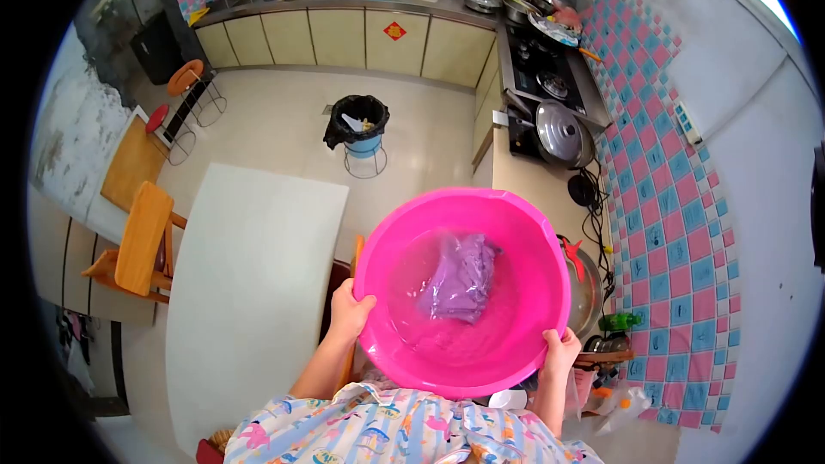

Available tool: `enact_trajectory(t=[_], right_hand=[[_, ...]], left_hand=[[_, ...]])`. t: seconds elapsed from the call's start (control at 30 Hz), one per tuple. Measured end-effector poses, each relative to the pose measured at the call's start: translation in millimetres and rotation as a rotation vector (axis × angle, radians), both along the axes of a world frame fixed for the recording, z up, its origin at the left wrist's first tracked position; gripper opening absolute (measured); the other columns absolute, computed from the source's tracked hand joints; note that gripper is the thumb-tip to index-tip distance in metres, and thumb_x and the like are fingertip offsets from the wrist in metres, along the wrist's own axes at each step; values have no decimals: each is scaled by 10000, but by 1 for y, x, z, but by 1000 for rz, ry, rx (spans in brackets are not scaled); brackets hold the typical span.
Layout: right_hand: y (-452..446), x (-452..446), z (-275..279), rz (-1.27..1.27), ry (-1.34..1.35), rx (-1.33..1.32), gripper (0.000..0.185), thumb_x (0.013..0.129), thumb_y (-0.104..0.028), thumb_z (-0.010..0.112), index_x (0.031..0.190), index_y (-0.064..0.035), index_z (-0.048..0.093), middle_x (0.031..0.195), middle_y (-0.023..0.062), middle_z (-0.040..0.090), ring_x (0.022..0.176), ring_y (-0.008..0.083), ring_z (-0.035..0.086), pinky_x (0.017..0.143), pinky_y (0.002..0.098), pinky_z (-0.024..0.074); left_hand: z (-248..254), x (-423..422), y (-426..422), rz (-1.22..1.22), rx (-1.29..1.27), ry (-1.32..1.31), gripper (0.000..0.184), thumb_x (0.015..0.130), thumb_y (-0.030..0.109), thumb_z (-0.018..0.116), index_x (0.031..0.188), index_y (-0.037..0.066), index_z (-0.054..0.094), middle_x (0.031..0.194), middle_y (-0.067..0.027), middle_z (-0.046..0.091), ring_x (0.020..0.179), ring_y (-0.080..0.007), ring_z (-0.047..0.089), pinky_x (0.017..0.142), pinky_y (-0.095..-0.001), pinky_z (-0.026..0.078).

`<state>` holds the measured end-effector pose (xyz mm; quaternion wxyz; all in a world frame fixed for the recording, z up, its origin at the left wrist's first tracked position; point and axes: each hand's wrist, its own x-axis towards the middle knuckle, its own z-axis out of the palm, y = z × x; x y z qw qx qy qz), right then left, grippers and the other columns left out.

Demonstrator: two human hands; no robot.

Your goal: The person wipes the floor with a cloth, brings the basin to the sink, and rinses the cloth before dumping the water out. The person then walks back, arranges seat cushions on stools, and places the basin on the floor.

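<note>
Between both hands I carry a large pink plastic basin (526, 339), held in front of my body. Clear water covers its bottom, and a purple cloth (464, 279) lies bunched in the water. My left hand (348, 309) grips the basin's left rim, thumb over the edge. On the lower right rim, my right hand (560, 351) is closed the same way. The fingers under the rim are mostly hidden.
A white table (249, 292) stands to my left, with wooden chairs (142, 241) beyond it. Ahead is a bin lined with a black bag (357, 112). A counter on the right bears a lidded pan (559, 133) and a stove (550, 69).
</note>
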<state>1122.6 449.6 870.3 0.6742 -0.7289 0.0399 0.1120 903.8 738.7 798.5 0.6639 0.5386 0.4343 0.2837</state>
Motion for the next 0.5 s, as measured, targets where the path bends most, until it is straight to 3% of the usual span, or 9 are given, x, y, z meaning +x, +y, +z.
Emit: enact_trajectory(t=[0.5], right_hand=[[122, 99, -7, 226, 32, 7, 48, 703, -1, 590, 728, 33, 612, 648, -6, 587, 537, 65, 506, 504, 224, 389]], left_hand=[[42, 22, 42, 283, -55, -44, 242, 726, -43, 600, 966, -42, 569, 864, -70, 631, 734, -134, 600, 670, -275, 500]])
